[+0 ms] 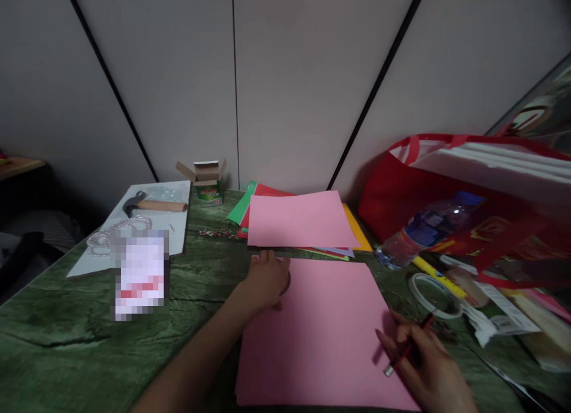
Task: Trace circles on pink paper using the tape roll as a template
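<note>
A large sheet of pink paper lies flat on the table in front of me. Over its far left corner, my left hand is closed with curled fingers around a small round thing. Only a dark curved edge of that thing shows; the palm hides the rest. My right hand rests at the paper's right edge, closed on a slim red pencil. The pencil slants, with its silvery end down to the left above the paper. Beyond the sheet, another pink sheet tops a stack of coloured papers.
At right are a tape roll, a plastic bottle, a yellow marker, scissors and a red bag. At left, a hammer and bead strings lie on a white board. A small open box stands behind.
</note>
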`<state>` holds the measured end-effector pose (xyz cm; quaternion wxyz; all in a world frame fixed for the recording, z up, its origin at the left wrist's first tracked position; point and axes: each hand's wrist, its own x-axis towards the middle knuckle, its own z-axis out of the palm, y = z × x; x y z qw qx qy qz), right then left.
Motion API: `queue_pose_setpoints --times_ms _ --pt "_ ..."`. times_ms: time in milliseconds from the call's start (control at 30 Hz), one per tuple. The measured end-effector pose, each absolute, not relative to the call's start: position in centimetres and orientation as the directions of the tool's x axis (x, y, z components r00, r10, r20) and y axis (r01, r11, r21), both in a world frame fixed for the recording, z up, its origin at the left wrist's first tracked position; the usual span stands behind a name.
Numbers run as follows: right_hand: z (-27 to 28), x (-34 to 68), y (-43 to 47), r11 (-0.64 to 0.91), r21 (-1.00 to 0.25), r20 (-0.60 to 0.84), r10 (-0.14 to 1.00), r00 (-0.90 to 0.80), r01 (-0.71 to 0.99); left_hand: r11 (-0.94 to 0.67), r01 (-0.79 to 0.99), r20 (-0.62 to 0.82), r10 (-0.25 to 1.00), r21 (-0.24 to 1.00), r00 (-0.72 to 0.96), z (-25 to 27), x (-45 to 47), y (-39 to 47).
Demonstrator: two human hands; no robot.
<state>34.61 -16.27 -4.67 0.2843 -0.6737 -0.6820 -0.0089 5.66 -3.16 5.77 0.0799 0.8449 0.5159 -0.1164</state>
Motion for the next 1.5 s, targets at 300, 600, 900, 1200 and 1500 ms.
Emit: queue_pose_setpoints --times_ms 300,600,900,1200,1500 --pt "-4.2 32.6 -15.7 0.179 -0.38 0.399 0.917 -0.014 0.907 -0.456 0.889 -0.263 0.855 0.029 0.447 6.8 5.9 -3.6" --pt "-4.2 31.3 -15.4 0.245 -0.347 0.418 0.905 -0.084 0.905 -0.543 0.838 -0.197 0.817 0.055 0.542 4.1 9.1 -5.8" --pt "-3.5 31.9 -14.5 0.239 -0.352 0.406 0.91 -0.082 0.905 -0.442 0.878 0.073 0.885 -0.185 0.461 1.3 10.2 -7.9" --pt "2.6 28.3 -7.5 0.245 -0.879 0.349 0.915 0.201 0.41 -0.408 0.848 0.152 0.866 -0.338 0.477 0.8 11.8 -10.7" --pt "-1.9 22.7 -0.9 0.115 -0.979 0.076 0.972 0.224 -0.168 -0.407 0.821 0.2 0.835 -0.399 0.512 0.5 11.5 -9.7"
